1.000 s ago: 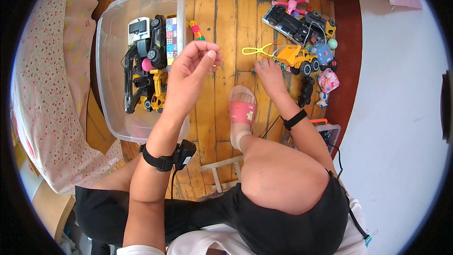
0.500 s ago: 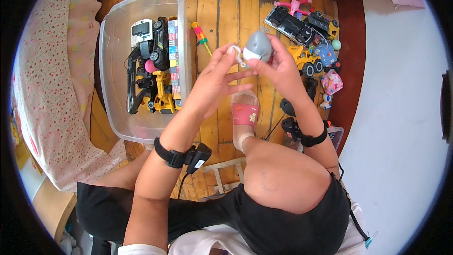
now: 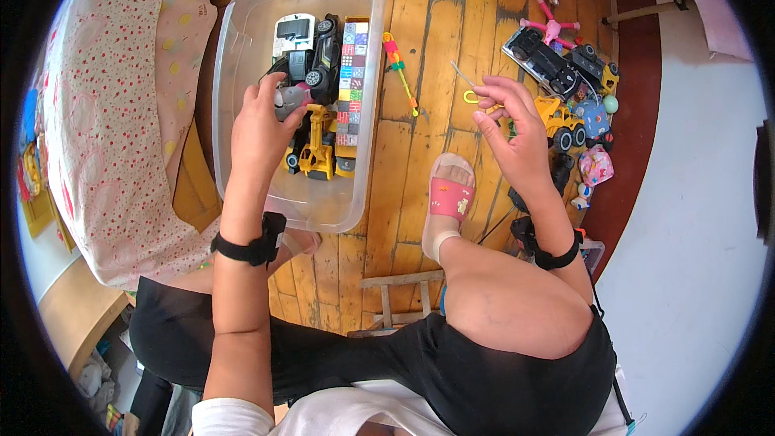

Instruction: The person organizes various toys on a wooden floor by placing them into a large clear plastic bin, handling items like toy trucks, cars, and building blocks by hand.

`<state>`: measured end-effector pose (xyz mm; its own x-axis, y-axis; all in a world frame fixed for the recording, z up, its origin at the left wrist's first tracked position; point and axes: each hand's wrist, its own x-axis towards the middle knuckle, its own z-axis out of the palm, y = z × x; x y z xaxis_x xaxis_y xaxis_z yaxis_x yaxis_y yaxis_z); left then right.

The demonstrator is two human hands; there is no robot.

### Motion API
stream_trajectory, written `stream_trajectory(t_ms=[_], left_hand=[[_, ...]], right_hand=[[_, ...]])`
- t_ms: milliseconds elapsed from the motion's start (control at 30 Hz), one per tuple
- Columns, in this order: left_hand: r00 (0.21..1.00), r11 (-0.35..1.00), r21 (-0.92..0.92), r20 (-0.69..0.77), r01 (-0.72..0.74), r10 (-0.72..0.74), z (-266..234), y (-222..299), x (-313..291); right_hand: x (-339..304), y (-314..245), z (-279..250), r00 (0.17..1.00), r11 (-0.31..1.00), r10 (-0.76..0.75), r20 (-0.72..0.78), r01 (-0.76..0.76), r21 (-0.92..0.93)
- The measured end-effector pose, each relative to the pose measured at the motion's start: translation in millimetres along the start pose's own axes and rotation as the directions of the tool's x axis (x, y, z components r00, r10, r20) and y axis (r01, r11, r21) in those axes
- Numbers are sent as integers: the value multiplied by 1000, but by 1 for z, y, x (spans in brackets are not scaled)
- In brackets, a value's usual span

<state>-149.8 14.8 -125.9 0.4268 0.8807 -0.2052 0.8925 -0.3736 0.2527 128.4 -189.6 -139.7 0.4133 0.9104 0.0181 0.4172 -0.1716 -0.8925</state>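
Inside the clear plastic bin, my left hand has its fingers closed around a rounded grey toy. Around it lie a black toy car, a white toy vehicle, a yellow toy excavator and a box with coloured squares. Over the floor to the right, my right hand has bent fingers at a thin pale rod with a yellow loop. Those fingers partly hide it, and its exact kind is unclear.
A colourful toy stick lies on the wooden floor beside the bin. At the right are a toy truck, a yellow toy loader, pink figures and a patterned pink toy. A patterned cloth hangs at the left.
My left hand has carried the grey toy from in front of me into the bin on the left. My right hand has let go of that toy. The view has shifted slightly.
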Motion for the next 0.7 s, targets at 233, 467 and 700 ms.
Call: stream_trajectory(t_ms=[233, 467, 700], left_hand=[[994, 963, 250, 4, -104, 106, 23, -11, 5], [985, 937, 317, -42, -148, 170, 29, -12, 6], [968, 975, 72, -125, -209, 216, 9, 42, 0]], right_hand=[[-2, 0, 5, 999, 1000, 22, 23, -22, -3], [-7, 9, 6, 999, 999, 48, 22, -48, -1], [-7, 93, 12, 974, 966, 224, -18, -225, -125]])
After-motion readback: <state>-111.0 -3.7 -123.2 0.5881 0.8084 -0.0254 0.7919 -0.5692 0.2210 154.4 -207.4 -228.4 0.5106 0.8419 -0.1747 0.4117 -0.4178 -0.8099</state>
